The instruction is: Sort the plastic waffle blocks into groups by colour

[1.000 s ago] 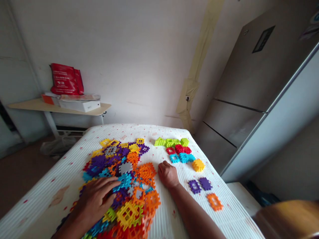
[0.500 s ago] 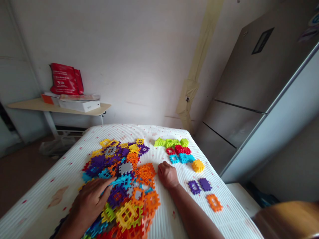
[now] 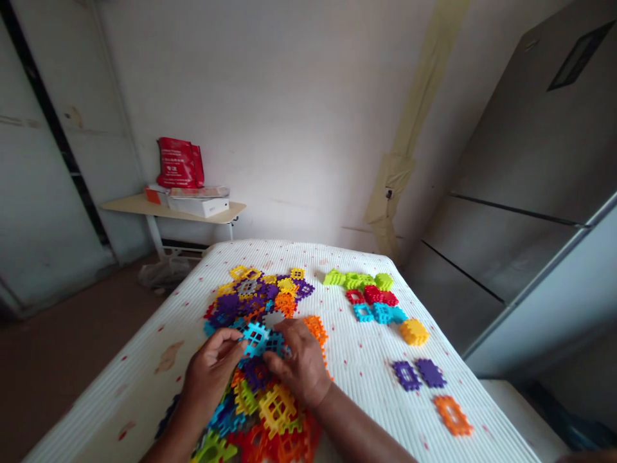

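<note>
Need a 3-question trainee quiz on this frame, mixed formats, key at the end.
1. Multiple choice: what colour is the toothed plastic tile in the fingers of the left hand? A) red B) light blue C) yellow
2. True or false: at right, the orange toothed plastic frame lies nearer the wearer than the solid purple toothed plastic tile.
3. Short answer: at right, what lies between the light-blue toothed plastic group and that purple tile?

Key: 1. B, the light-blue toothed plastic tile. 2. True. 3. The yellow toothed plastic stack.
</note>
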`<action>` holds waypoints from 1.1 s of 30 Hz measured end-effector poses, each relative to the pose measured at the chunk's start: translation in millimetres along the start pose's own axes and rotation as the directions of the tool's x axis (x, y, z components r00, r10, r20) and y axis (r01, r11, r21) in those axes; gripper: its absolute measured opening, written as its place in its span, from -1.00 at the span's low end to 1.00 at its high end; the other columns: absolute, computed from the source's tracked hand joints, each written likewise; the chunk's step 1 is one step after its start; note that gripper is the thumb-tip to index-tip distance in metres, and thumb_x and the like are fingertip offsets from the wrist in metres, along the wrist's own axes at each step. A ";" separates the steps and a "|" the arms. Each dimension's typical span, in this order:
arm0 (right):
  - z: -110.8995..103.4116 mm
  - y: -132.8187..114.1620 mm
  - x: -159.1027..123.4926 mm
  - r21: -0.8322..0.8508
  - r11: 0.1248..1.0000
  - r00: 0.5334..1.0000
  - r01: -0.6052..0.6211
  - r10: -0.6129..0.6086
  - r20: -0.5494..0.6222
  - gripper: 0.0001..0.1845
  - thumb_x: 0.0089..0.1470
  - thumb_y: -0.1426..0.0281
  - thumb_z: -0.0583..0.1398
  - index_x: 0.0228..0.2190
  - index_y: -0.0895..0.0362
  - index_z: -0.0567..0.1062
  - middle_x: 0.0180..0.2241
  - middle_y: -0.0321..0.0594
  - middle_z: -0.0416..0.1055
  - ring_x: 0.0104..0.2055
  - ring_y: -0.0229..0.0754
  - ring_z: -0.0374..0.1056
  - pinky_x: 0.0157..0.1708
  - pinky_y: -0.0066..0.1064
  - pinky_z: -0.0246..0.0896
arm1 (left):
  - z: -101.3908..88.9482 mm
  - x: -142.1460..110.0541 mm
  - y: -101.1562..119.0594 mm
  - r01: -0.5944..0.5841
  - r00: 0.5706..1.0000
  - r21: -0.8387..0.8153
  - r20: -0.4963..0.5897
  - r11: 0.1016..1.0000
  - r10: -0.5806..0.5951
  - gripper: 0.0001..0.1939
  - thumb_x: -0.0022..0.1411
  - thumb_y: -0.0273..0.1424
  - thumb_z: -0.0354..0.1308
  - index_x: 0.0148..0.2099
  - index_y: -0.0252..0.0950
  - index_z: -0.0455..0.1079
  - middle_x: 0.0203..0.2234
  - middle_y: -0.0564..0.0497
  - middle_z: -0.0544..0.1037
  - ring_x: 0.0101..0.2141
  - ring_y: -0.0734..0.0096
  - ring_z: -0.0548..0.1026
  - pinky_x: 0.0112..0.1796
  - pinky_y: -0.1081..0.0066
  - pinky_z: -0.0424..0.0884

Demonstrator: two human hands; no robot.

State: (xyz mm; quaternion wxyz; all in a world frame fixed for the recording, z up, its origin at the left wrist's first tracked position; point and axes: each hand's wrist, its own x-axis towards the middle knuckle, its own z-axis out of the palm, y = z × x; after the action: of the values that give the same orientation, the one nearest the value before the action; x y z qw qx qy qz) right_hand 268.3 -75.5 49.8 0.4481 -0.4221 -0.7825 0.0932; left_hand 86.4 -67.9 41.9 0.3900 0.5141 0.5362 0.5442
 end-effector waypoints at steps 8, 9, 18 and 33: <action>27.6 -15.0 4.8 -0.140 0.990 0.999 0.002 0.005 0.054 -0.39 -0.02 0.34 0.28 0.06 0.19 0.30 -0.02 -0.03 0.34 -0.02 -0.05 0.26 0.01 -0.22 0.25 | -2.5 1.1 0.6 0.018 0.999 -0.004 0.034 1.000 -0.018 -0.67 -0.02 -0.13 0.22 -0.31 -0.24 0.31 -0.61 0.15 0.44 -0.51 0.46 0.36 -0.46 0.50 0.29; 28.0 -13.9 4.5 -0.172 0.985 0.998 0.022 -0.013 0.056 -0.41 -0.01 0.32 0.27 0.06 0.20 0.30 -0.02 -0.02 0.34 -0.03 -0.04 0.26 0.00 -0.19 0.25 | -2.4 0.9 1.5 0.022 0.999 -0.010 0.038 1.000 -0.022 -0.67 -0.03 -0.12 0.23 -0.32 -0.24 0.31 -0.61 0.16 0.43 -0.52 0.46 0.36 -0.47 0.50 0.28; 18.0 -18.7 7.0 -0.279 0.960 0.994 0.024 0.005 0.105 -0.32 -0.03 0.38 0.24 0.13 0.23 0.22 0.04 -0.02 0.32 0.00 0.00 0.23 0.01 -0.14 0.21 | -0.9 -3.3 7.4 0.007 0.993 -0.011 0.118 1.000 -0.006 -0.66 -0.09 -0.11 0.26 -0.37 -0.22 0.30 -0.59 0.14 0.47 -0.50 0.44 0.39 -0.45 0.52 0.32; -128.8 77.9 21.0 -0.333 0.926 0.962 -0.177 0.234 0.139 -0.38 -0.18 0.59 0.26 0.00 0.11 0.39 -0.04 -0.09 0.40 -0.01 -0.07 0.31 0.00 -0.21 0.22 | -10.2 -2.2 13.4 0.109 0.994 0.015 0.021 0.994 -0.109 -0.43 -0.15 0.10 0.20 -0.18 -0.18 0.34 -0.36 -0.02 0.65 -0.24 0.21 0.58 -0.11 0.38 0.42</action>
State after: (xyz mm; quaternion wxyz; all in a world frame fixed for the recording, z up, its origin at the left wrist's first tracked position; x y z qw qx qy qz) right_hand 408.7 -41.0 96.9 0.2910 -0.5587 -0.7750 0.0497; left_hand 78.5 -73.5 55.8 0.4214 0.4923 0.5630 0.5129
